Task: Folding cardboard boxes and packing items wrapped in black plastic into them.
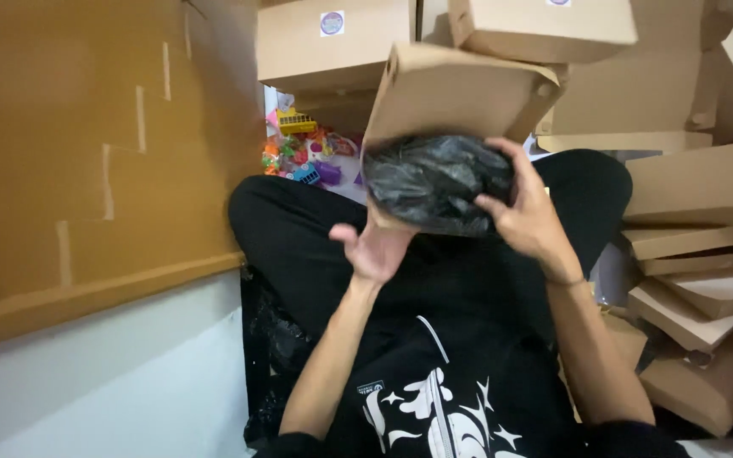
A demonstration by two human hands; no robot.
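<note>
I sit cross-legged in black clothes. A brown cardboard box (456, 89) is tilted with its open end toward me, and a crumpled black plastic bag (434, 182) bulges out of that opening. My left hand (375, 246) is under the box's near edge, palm up, supporting it. My right hand (526, 212) presses on the right side of the black bag, fingers curled over it at the box's mouth.
Several brown cardboard boxes are stacked behind (332, 38) and piled at the right (697, 288). A large flat cardboard panel (86, 153) leans at the left above a white surface (103, 390). Colourful plastic toys (303, 153) lie on the floor beyond my left knee.
</note>
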